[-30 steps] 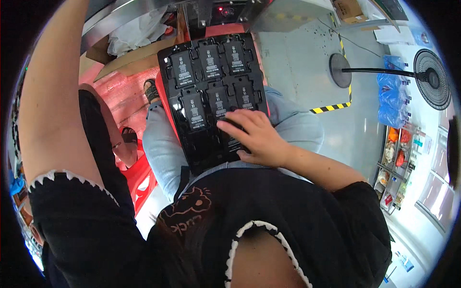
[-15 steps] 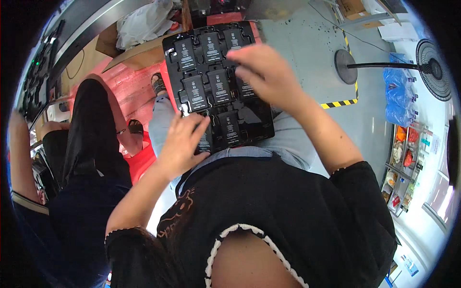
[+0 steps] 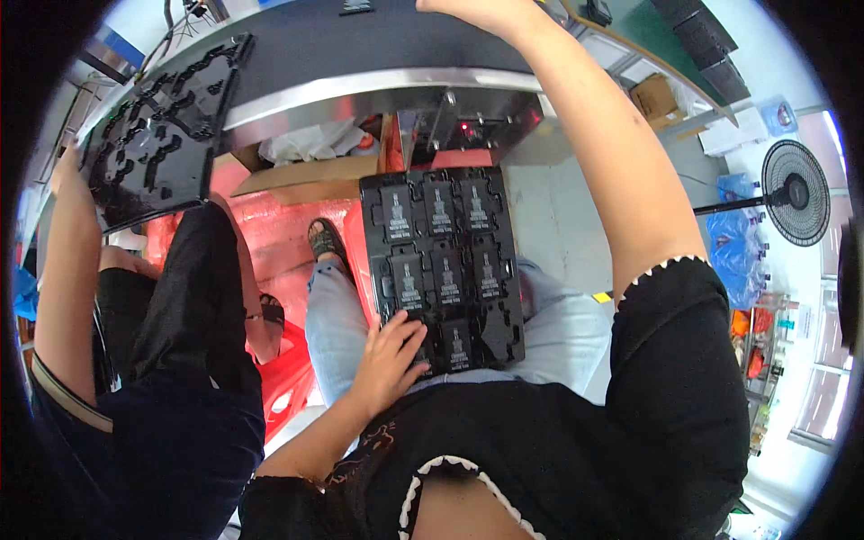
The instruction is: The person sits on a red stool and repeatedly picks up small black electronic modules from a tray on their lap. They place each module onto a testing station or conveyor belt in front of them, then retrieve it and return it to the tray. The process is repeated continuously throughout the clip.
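Note:
A black moulded tray (image 3: 516, 297) lies across my lap, with flat black batteries (image 3: 445, 277) in several of its pockets. Bare glossy plastic shows at its lower right corner. My left hand (image 3: 392, 356) rests on the tray's near left edge, fingers spread and open, partly covering a battery there. Stretched far forward over the dark bench top (image 3: 306, 49), my right hand (image 3: 477, 9) is cut by the upper edge of the view, so its finger pose is hidden. A small flat dark piece (image 3: 356, 6) lies on the bench to its left.
Left of me a co-worker's arm (image 3: 67, 234) is at another black tray (image 3: 162, 135) by the bench. Under the bench stands a cardboard box (image 3: 306, 175) with white plastic bags. A black fan (image 3: 796, 193) and a shelf rack (image 3: 765, 360) stand at the right.
My right hand has left the tray and gone forward over the bench. The left hand stays on the tray's near left part. The view has tipped up, bringing the bench into sight.

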Available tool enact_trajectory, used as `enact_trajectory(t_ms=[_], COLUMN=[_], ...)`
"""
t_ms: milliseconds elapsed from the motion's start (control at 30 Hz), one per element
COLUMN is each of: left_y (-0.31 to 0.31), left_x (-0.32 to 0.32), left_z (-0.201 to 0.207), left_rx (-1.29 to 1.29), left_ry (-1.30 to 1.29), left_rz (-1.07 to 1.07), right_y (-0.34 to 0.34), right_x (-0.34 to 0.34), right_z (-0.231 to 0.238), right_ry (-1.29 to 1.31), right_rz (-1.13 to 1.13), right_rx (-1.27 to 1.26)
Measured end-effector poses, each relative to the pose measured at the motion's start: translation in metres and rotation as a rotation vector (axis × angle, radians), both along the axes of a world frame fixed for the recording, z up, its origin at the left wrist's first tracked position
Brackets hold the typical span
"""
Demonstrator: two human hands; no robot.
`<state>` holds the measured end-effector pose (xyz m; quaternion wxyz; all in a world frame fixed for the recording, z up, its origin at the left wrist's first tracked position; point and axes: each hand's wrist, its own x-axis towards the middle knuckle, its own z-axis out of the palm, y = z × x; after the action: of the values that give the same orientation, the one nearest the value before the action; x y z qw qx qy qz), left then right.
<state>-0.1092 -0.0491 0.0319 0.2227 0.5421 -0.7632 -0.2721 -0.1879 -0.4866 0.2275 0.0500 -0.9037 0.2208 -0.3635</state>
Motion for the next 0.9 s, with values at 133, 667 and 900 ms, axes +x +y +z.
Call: enact_trajectory(t_ms=[133,667,900], left_y=[-0.002,-0.150,-0.204], left_x=[0.011,0.081,0.110], left_z=[0.006,0.098,0.109], left_rx=[-0.005,-0.148,-0.251], left_ry=[0.037,1.644,1.649], left_rz=[-0.035,0.780,0.865], right_y=[-0.045,0.229,0.348], right_x=[0.057,-0.126,-0.209], right_z=[-0.001,-0.053,-0.153], right_ry=[0.317,0.265,0.633], right_rz=[-0.156,0.076,-0.002], right_rx=[0.161,0.094,0.532])
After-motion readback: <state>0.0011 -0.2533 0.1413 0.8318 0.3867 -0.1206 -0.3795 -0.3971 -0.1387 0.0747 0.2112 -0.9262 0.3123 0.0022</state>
